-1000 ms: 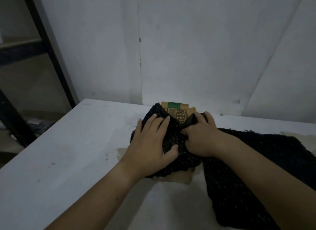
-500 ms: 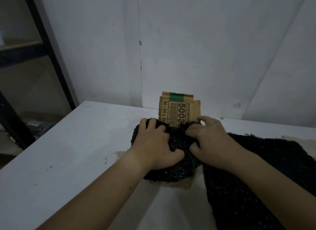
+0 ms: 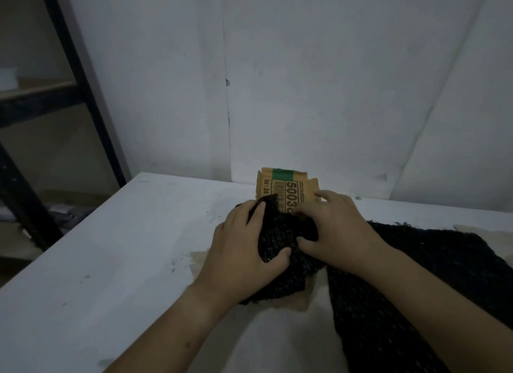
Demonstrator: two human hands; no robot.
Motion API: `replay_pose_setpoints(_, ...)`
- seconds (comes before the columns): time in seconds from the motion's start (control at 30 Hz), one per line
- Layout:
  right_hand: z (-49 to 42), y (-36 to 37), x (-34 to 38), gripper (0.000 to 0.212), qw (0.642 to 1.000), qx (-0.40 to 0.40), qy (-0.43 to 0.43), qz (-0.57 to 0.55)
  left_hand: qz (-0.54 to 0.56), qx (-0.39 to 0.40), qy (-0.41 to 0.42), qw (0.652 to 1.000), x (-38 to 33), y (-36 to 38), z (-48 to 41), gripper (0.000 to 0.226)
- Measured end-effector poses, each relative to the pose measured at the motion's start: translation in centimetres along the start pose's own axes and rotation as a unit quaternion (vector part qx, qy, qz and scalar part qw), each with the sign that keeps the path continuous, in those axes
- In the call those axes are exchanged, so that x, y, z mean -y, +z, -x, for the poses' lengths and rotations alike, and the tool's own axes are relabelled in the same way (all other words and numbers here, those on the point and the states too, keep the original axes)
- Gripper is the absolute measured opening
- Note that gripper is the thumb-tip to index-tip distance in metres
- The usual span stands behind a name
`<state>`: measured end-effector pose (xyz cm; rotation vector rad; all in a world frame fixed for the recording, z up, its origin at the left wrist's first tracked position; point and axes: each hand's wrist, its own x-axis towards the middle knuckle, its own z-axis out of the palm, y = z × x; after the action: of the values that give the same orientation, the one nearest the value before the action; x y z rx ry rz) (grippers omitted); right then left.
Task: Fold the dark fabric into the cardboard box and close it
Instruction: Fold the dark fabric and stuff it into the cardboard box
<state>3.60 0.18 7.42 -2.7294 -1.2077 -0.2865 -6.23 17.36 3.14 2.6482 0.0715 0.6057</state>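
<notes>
Hands, two: left hand (image 3: 244, 250) and right hand (image 3: 337, 231) fingers gripping one dark fabric (image 3: 286, 242) over one cardboard box (image 3: 283, 188)

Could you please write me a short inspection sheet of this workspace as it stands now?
Surface: white table, scuffed, with stains near the box.
Job's things: dark fabric bunched over the cardboard box; much of it trails off to the right; a printed flap stands up behind.
Clutter: nothing seen.
Grippers: left hand and right hand both press on the fabric bundle.
Cables: nothing seen.
Surroundings: white wall behind; dark shelf frame at the left.
</notes>
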Motion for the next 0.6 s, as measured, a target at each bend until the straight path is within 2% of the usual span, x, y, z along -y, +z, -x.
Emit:
replay_pose_setpoints(0.07, 0.1, 0.1, -0.1, 0.052, 0.999, -0.009, -0.004, -0.040, -0.043, -0.018, 0.023, 0.999, -0.2, 0.0, -0.1, 0.078)
replay_pose_setpoints(0.2, -0.3, 0.2, 0.8, 0.064, 0.995, 0.075, -0.003, -0.072, -0.105, 0.013, 0.039, 0.994, -0.2, -0.8, -0.8, 0.054)
replay_pose_setpoints(0.43, -2.9, 0.6, 1.9, 0.063, 0.972, 0.234, 0.028, 0.024, -0.130, 0.129, 0.038, 0.982, 0.1, -1.0, -3.1, 0.054)
replay_pose_setpoints(0.53, -2.8, 0.9, 1.7, 0.064, 0.976, 0.215, 0.020, -0.004, -0.124, 0.134, 0.029, 0.983, 0.2, -0.8, -3.3, 0.055)
replay_pose_setpoints(0.6, -1.7, 0.7, 1.1, 0.062, 0.989, 0.131, -0.003, -0.069, -0.121, 0.117, 0.030, 0.985, 0.2, -0.5, -2.7, 0.055)
